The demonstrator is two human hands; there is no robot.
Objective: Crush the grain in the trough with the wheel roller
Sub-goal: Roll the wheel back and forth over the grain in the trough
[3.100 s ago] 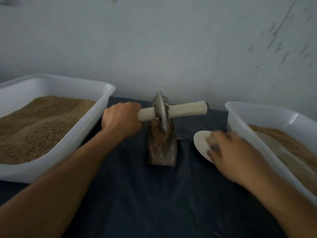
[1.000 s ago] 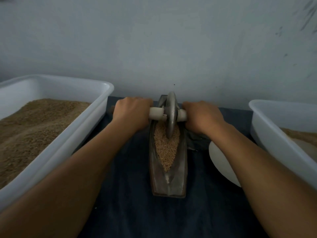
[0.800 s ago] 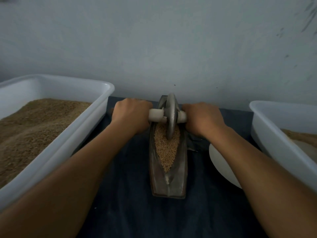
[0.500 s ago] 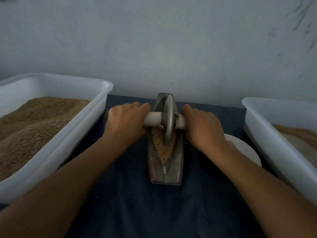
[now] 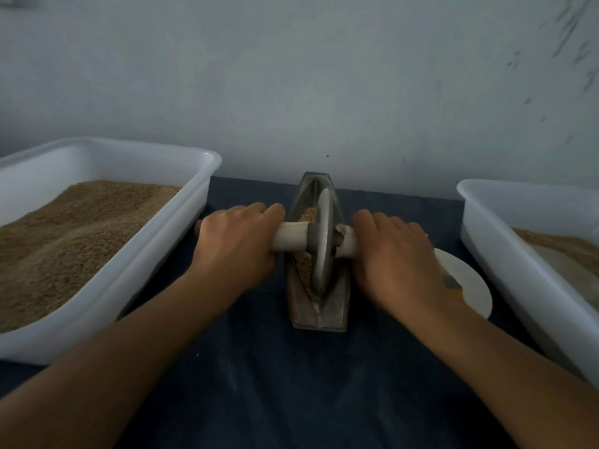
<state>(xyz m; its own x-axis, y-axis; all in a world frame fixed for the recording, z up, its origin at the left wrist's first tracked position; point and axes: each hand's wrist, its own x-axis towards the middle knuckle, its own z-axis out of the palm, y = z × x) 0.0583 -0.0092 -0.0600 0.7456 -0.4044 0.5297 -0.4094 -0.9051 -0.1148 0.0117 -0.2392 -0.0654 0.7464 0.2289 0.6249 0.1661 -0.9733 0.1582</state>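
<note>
Head view shows the left hand and right hand each wrapped round the handle either side of the wheel roller, which stands between them (equally near both) in the trough, whose long axis with its grain runs straight away from the fingers.

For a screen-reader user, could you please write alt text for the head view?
Both hands, left and right, grip the wheel roller in a grain-filled trough, between two white tubs of grain.
</note>
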